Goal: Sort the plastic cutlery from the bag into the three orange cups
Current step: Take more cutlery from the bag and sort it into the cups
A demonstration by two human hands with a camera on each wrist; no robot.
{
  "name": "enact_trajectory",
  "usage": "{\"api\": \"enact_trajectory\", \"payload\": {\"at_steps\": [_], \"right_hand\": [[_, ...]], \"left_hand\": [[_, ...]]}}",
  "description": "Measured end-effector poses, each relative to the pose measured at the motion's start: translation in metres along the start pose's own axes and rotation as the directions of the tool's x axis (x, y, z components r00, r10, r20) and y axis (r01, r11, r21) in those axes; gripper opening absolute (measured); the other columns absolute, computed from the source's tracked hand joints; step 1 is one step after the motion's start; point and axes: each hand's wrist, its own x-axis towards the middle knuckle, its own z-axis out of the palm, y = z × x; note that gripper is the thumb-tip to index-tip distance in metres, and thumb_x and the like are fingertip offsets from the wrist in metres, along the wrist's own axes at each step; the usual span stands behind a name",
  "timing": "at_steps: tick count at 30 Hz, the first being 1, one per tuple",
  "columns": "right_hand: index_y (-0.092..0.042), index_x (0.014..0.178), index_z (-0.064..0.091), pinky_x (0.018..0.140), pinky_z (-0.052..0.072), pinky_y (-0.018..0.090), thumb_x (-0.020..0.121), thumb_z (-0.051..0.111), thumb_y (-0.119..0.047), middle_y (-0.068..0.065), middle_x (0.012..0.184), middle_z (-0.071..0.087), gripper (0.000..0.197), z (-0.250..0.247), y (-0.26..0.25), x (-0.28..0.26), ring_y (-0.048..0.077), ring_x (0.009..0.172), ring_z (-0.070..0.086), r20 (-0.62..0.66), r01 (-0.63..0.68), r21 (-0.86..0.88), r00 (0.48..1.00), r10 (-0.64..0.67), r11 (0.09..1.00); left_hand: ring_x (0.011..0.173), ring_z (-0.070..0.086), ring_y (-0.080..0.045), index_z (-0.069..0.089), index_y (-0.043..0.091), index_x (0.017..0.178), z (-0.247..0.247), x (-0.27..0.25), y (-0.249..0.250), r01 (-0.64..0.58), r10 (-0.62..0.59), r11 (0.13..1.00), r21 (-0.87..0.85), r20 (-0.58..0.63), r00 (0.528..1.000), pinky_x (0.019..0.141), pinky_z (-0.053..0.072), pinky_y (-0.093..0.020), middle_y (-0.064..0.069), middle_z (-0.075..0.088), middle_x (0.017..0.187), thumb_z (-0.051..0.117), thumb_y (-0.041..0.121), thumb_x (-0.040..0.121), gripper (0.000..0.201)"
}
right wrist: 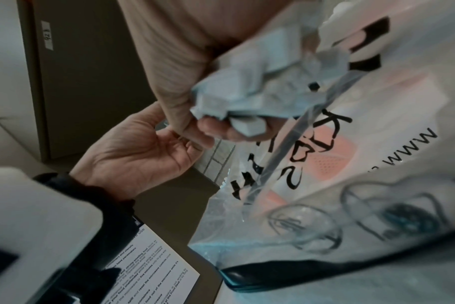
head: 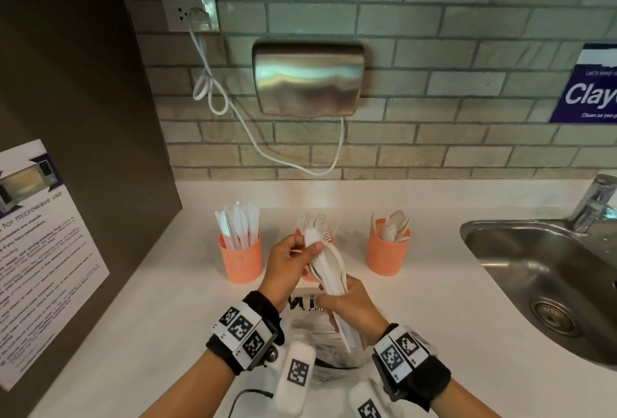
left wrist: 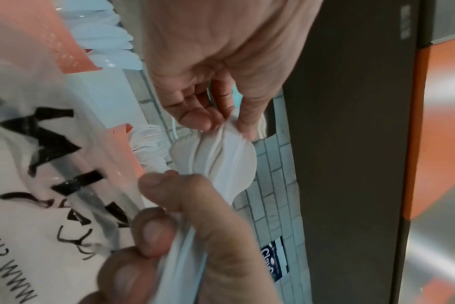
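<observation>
Three orange mesh cups stand in a row on the white counter. The left cup [head: 240,259] holds knives, the middle cup [head: 309,275] holds forks and is mostly hidden behind my hands, and the right cup [head: 387,252] holds spoons. My right hand [head: 334,300] grips the handles of a bundle of white spoons [head: 329,267] above the printed plastic bag [head: 317,327]. My left hand [head: 312,245] pinches the bowl end of that bundle [left wrist: 218,156]. In the right wrist view, the handle ends [right wrist: 237,96] stick out of my fist beside the bag [right wrist: 364,164].
A steel sink [head: 534,267] with a tap [head: 594,203] lies to the right. A hand dryer [head: 307,76] and its white cord [head: 233,110] hang on the brick wall behind the cups. A dark panel with a microwave notice [head: 40,250] borders the counter's left side.
</observation>
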Motion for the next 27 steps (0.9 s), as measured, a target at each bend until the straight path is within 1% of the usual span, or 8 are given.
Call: {"api": "enact_trajectory", "payload": {"at_steps": [5, 10, 13, 15, 17, 19, 22, 27], "right_hand": [[-0.001, 0.091, 0.055, 0.037, 0.041, 0.021, 0.073, 0.064, 0.004, 0.007, 0.059, 0.049, 0.021, -0.004, 0.006, 0.002, 0.011, 0.039, 0.047, 0.019, -0.012, -0.018, 1.0, 0.012, 1.0], [-0.008, 0.079, 0.054, 0.037, 0.041, 0.02, 0.072, 0.064, 0.004, 0.006, 0.06, 0.048, 0.018, -0.006, 0.008, 0.004, 0.007, 0.037, 0.047, 0.021, -0.029, -0.055, 0.999, 0.03, 0.998], [-0.011, 0.073, 0.054, 0.037, 0.04, 0.019, 0.072, 0.064, 0.006, 0.006, 0.062, 0.049, 0.02, -0.007, 0.011, 0.003, 0.005, 0.036, 0.046, 0.035, -0.031, -0.06, 0.999, 0.033, 0.998], [-0.011, 0.073, 0.054, 0.037, 0.04, 0.018, 0.074, 0.064, 0.007, 0.005, 0.061, 0.049, 0.021, -0.008, 0.012, 0.002, 0.003, 0.035, 0.046, 0.049, -0.035, -0.063, 0.998, 0.038, 0.997], [-0.01, 0.075, 0.054, 0.038, 0.039, 0.018, 0.077, 0.062, 0.005, 0.003, 0.055, 0.049, 0.017, -0.009, 0.012, 0.001, 0.004, 0.034, 0.045, 0.081, -0.051, -0.049, 0.995, 0.054, 0.998], [-0.008, 0.081, 0.055, 0.038, 0.037, 0.019, 0.081, 0.058, 0.003, -0.001, 0.047, 0.047, 0.011, -0.012, 0.012, 0.001, 0.008, 0.033, 0.042, 0.149, -0.103, 0.043, 0.984, 0.096, 0.994], [-0.012, 0.089, 0.052, 0.036, 0.032, 0.017, 0.08, 0.054, 0.0, -0.005, 0.041, 0.041, 0.016, -0.016, 0.012, 0.002, 0.007, 0.032, 0.034, 0.307, -0.292, 0.315, 0.932, 0.194, 0.903], [-0.014, 0.094, 0.053, 0.032, 0.032, 0.015, 0.044, 0.08, -0.007, -0.003, 0.045, 0.043, 0.057, -0.022, 0.01, 0.008, 0.004, 0.03, 0.034, 0.557, -0.458, 0.559, 0.825, 0.097, 0.692]], "left_hand": [[0.078, 0.061, -0.012, 0.055, 0.004, 0.099, -0.005, 0.007, 0.0, 0.079, -0.087, 0.976, -0.201, -0.032, 0.996, 0.057, 0.054, -0.016, -0.004, 0.064, 0.088, 0.05, 0.017, 0.095, 0.014], [0.081, 0.065, -0.013, 0.052, -0.003, 0.11, -0.006, 0.011, -0.002, 0.111, -0.129, 0.963, -0.244, -0.057, 0.99, 0.057, 0.053, -0.017, -0.003, 0.068, 0.093, 0.044, 0.023, 0.097, 0.03], [0.067, 0.068, -0.01, 0.05, -0.008, 0.115, -0.012, 0.016, 0.002, 0.087, -0.123, 0.938, -0.335, -0.086, 0.989, 0.053, 0.054, -0.018, -0.005, 0.071, 0.085, 0.04, 0.022, 0.099, 0.035], [0.056, 0.068, -0.009, 0.048, 0.0, 0.107, -0.017, 0.02, 0.008, 0.076, -0.14, 0.907, -0.415, -0.128, 0.982, 0.052, 0.055, -0.021, -0.003, 0.072, 0.071, 0.037, 0.021, 0.1, 0.026], [0.044, 0.062, -0.012, 0.045, 0.01, 0.094, -0.023, 0.025, 0.012, 0.071, -0.2, 0.85, -0.522, -0.194, 0.96, 0.055, 0.054, -0.027, -0.004, 0.062, 0.062, 0.035, 0.022, 0.101, 0.017], [0.032, 0.044, -0.009, 0.04, 0.016, 0.084, -0.028, 0.029, 0.014, 0.078, -0.272, 0.771, -0.632, -0.216, 0.938, 0.046, 0.045, -0.023, 0.0, 0.043, 0.054, 0.037, 0.022, 0.101, 0.018], [0.028, 0.025, -0.003, 0.04, 0.019, 0.073, -0.034, 0.029, 0.011, 0.154, -0.294, 0.837, -0.525, -0.193, 0.936, 0.029, 0.021, -0.014, 0.008, 0.032, 0.042, 0.047, 0.021, 0.097, 0.025], [0.03, 0.024, -0.001, 0.051, 0.016, 0.079, -0.025, 0.014, 0.0, 0.268, -0.283, 0.925, -0.268, -0.018, 0.959, 0.028, 0.018, -0.013, 0.003, 0.037, 0.06, 0.055, 0.011, 0.091, 0.013]]}}
